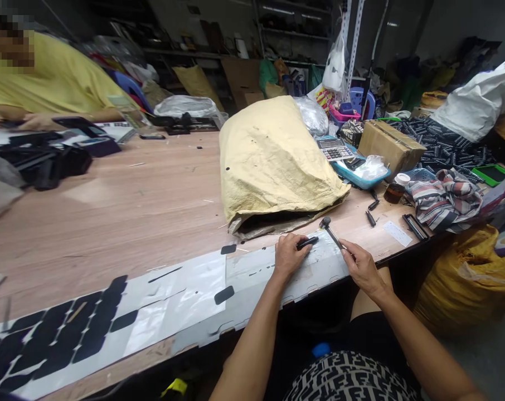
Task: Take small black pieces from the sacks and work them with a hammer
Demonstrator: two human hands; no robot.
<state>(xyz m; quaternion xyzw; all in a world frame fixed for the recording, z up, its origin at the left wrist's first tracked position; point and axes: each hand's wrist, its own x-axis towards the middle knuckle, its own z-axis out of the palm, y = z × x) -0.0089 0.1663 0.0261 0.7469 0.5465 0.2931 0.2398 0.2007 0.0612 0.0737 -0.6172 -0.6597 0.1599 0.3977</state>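
My left hand (290, 253) is closed around a small black cylindrical piece (307, 243), which lies low over a grey-white board (252, 273) along the table's front edge. In my right hand (363, 267) is a small hammer (333, 234), gripped by its handle. Its dark head is up and to the right of the black piece, apart from it. Just beyond my hands lies a large yellow woven sack (277, 156), its dark mouth facing me. To the left, a white sheet (185, 289) carries black rounded patches (102, 317).
Right of the sack are a blue tray (363, 175) with a calculator (334, 148), a cardboard box (390, 146), a brown bottle (397, 189), a striped cloth (445, 200) and a heap of black ribbed parts (440, 145). A co-worker in a yellow shirt (64, 72) sits across at left.
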